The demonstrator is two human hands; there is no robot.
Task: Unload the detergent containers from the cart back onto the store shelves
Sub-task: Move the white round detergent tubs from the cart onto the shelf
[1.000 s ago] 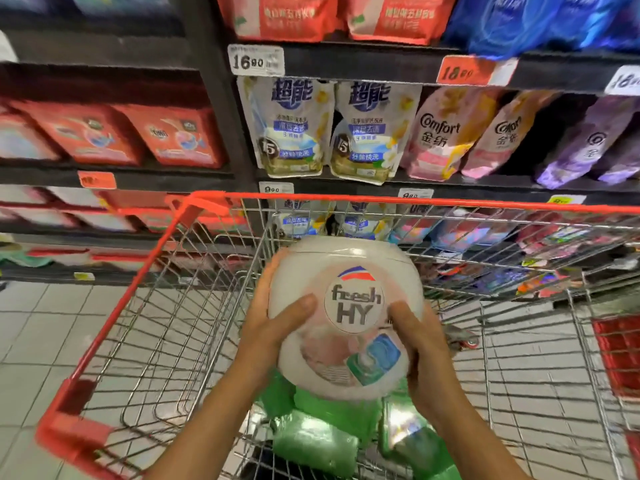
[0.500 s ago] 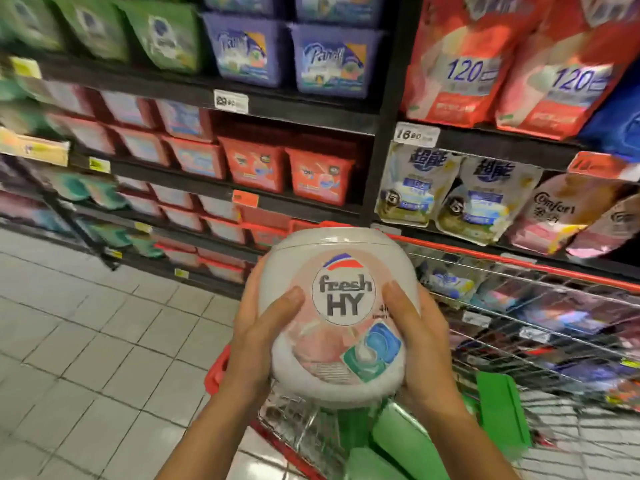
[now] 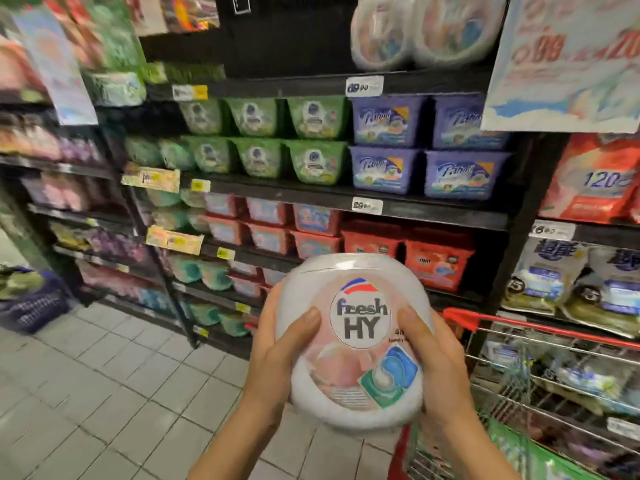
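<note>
I hold a round white detergent tub (image 3: 353,368) labelled "fresh HY" in front of me, above the floor and left of the cart. My left hand (image 3: 277,355) grips its left side with the thumb across the lid. My right hand (image 3: 436,368) grips its right side the same way. The red wire cart (image 3: 491,323) is at the lower right, with green detergent packs (image 3: 526,455) inside. Two matching white tubs (image 3: 415,29) stand on the top shelf, with dark bare shelf space to their left.
Store shelves (image 3: 346,199) fill the view ahead, stocked with green tubs (image 3: 311,161), purple tubs (image 3: 426,171), red boxes (image 3: 436,261) and bags. A paper sign (image 3: 568,60) hangs at the upper right. Tiled floor (image 3: 104,393) lies at the lower left, with a dark basket (image 3: 31,306) at the far left.
The tub has come up out of the cart and moved left with both hands still on it. My view has swung left and up, bringing the higher shelves into sight.
</note>
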